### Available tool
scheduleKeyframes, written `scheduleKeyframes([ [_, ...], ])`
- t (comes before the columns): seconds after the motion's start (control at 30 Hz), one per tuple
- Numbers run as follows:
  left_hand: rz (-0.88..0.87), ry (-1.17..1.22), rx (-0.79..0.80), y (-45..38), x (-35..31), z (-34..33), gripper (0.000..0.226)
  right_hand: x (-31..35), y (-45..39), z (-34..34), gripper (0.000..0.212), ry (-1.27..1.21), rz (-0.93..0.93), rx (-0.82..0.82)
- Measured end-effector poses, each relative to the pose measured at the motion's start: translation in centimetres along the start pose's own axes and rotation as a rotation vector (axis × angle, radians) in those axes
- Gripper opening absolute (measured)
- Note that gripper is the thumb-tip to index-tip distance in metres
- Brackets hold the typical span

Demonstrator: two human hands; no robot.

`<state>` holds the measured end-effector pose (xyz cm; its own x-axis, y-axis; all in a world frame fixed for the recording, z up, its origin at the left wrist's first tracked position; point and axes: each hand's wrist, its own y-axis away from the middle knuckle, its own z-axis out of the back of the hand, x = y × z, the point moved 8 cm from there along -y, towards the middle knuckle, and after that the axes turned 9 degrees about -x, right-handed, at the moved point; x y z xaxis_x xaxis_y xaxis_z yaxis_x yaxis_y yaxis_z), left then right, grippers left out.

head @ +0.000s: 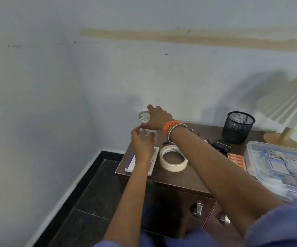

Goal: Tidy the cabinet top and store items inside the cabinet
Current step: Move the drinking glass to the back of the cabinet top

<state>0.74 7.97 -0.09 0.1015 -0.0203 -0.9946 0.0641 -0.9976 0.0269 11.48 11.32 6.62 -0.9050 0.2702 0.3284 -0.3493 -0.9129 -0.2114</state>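
A clear glass (145, 120) with something crumpled and clear inside is held up above the far left corner of the dark wooden cabinet top (188, 175). My right hand (157, 118) grips it from the right, fingers curled round its upper part. My left hand (141, 143) touches its lower part from the near side with bent fingers. A roll of masking tape (173, 160) lies flat just right of my left wrist. A white booklet with a purple spine (131, 163) lies under my left forearm at the cabinet's left edge.
A black mesh pen cup (237, 127) stands at the back. A black case (221, 147), an orange pill strip (237, 160) and a clear first-aid box (281, 168) fill the right side. A pleated lamp (286, 111) stands far right. Two door handles (197, 208) show below.
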Motion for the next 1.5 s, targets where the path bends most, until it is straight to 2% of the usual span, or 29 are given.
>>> scheduleKeyframes([
  [0.13,0.520,0.470,0.125,0.0,2.1,-1.9,0.031,0.3,-0.7,-0.6,0.076,0.028,-0.009,0.062],
  [0.2,0.658,0.617,0.134,0.3,2.5,-2.0,0.026,0.7,-1.1,-0.9,0.074,0.017,0.010,0.073],
  [0.3,0.716,0.628,0.111,-0.3,3.3,-1.3,0.034,1.1,-1.7,-0.9,0.064,-0.003,0.035,0.087],
  [0.47,0.800,0.610,0.122,-0.4,4.2,-1.0,0.046,1.7,-2.4,-1.0,0.062,-0.008,0.037,0.112],
  [0.67,0.872,0.688,0.280,-0.1,3.3,-1.6,0.045,2.0,-1.4,0.8,0.064,-0.081,0.044,0.085],
  [0.83,0.827,0.812,0.492,0.1,1.5,-2.8,0.062,3.1,0.8,4.6,0.064,-0.252,0.075,-0.020],
  [1.0,0.677,0.871,0.546,-0.4,-0.1,-2.7,0.073,3.2,4.1,6.7,0.059,-0.353,0.118,-0.129],
  [1.07,0.575,0.834,0.560,-0.7,-0.6,-2.6,0.067,2.4,5.0,6.0,0.063,-0.373,0.098,-0.109],
  [1.2,0.395,0.754,0.594,-0.4,-1.9,-2.5,0.059,0.7,5.5,4.0,0.083,-0.419,0.010,0.023],
  [1.27,0.314,0.692,0.571,-0.2,-2.4,-2.5,0.056,-0.2,5.6,3.3,0.085,-0.467,-0.038,0.072],
  [1.37,0.170,0.563,0.526,-0.4,-3.0,-2.5,0.041,-1.5,5.4,2.6,0.078,-0.577,-0.120,0.089],
  [1.47,0.084,0.384,0.488,-1.1,-2.7,-2.4,0.048,-2.5,5.1,2.3,0.036,-0.689,-0.160,0.043],
  [1.5,0.080,0.339,0.476,-1.3,-2.5,-2.4,0.050,-2.8,4.9,2.0,0.033,-0.736,-0.167,0.026],
])
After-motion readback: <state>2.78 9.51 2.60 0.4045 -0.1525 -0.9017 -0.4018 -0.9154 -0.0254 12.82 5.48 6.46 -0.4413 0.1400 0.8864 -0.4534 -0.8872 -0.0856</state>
